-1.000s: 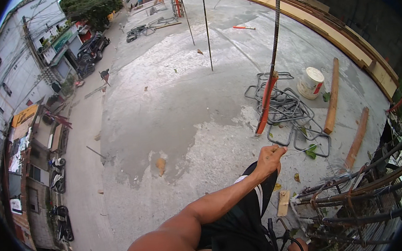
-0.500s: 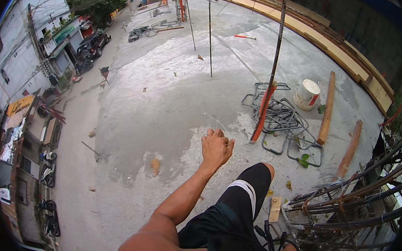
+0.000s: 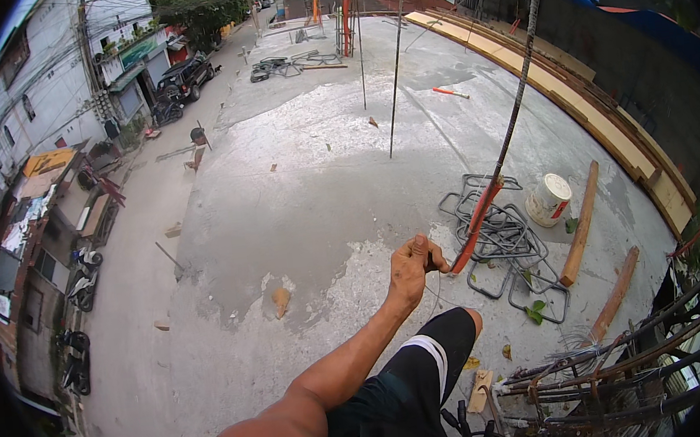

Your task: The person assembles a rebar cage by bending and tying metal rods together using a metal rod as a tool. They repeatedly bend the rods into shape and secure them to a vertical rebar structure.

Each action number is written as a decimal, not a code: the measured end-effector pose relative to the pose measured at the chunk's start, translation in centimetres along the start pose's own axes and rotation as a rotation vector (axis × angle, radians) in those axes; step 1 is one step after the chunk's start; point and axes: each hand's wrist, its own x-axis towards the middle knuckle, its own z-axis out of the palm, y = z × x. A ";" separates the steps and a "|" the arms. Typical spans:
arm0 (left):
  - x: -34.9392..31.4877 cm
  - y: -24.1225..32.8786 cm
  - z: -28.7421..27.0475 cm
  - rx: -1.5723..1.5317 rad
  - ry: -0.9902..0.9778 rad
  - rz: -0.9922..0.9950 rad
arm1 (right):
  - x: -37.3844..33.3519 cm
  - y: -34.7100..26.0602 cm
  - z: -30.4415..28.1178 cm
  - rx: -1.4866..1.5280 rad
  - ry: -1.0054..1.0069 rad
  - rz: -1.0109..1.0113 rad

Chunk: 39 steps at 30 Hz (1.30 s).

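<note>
The concrete slab is pale grey with darker grey patches. The rebar rod is dark, with an orange-red sleeve at its lower end. The bucket is white with a red mark. The shorts are black with a white stripe. The planks are yellow-brown.
</note>
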 end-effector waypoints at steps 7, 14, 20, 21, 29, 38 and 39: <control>-4.6 -0.1 3.4 0.506 -0.516 0.023 | 2.9 -3.8 1.3 -0.009 0.048 0.253; -10.2 -5.7 6.8 0.946 -1.200 0.081 | 6.6 -2.7 8.1 0.160 0.324 0.235; -13.1 -8.1 4.4 1.288 -1.403 0.009 | 3.6 -3.0 4.6 1.463 -0.044 -0.423; -13.7 -8.5 4.3 1.292 -1.417 -0.027 | 2.7 -3.4 3.0 1.537 -0.169 -0.448; -15.7 -9.5 4.1 1.303 -1.427 -0.057 | -0.1 -10.4 -1.4 1.353 0.010 -0.557; -13.8 -8.3 1.1 1.289 -1.366 0.098 | -0.4 -9.5 -2.0 1.385 -0.070 -0.501; -13.1 -7.9 0.5 1.314 -1.358 0.085 | -0.4 -9.5 -2.1 1.331 -0.025 -0.459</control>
